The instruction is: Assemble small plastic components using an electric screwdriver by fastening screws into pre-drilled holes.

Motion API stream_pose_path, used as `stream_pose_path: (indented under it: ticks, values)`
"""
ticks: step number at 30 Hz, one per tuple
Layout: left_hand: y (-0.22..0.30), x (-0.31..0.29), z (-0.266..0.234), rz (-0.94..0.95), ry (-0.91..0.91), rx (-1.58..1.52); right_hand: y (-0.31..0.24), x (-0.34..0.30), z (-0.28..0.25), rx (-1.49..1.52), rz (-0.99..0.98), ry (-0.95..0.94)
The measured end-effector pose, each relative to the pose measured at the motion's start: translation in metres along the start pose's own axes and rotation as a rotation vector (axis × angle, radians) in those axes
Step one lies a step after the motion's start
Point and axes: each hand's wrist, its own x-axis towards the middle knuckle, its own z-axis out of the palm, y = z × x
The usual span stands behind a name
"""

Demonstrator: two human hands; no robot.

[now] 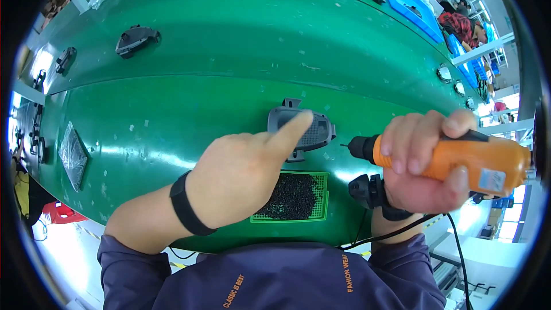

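Observation:
An orange electric screwdriver [453, 159] lies in the grip of my right hand [422, 158], its black nose and thin bit pointing left. My left hand [241, 166] reaches over a dark grey plastic housing [315, 134] with a mesh face and small tabs. One finger is stretched out above the housing; whether it touches cannot be told, and the other fingers are hidden beneath the hand. Just below the housing sits a green perforated tray [322, 206] filled with small black pieces, probably screws, partly covered by my left hand.
Another grey housing [136, 41] lies far left on the green table [189, 103]. A clear bag [73, 157] rests near the left edge. Small light parts [444, 73] and blue trays [408, 8] line the right side. A black cable [396, 232] hangs beside my right forearm.

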Motion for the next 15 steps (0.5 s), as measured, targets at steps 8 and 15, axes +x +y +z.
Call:
stream_pose_path:
  ticks: [8,15]
  values:
    - [-0.015,0.017,0.014,0.177,0.271,-0.247,0.001,0.022,0.028,0.072,0.010,-0.175]
    - [-0.018,0.020,0.019,0.288,0.247,-0.147,0.010,0.027,0.023,0.171,-0.018,-0.327]
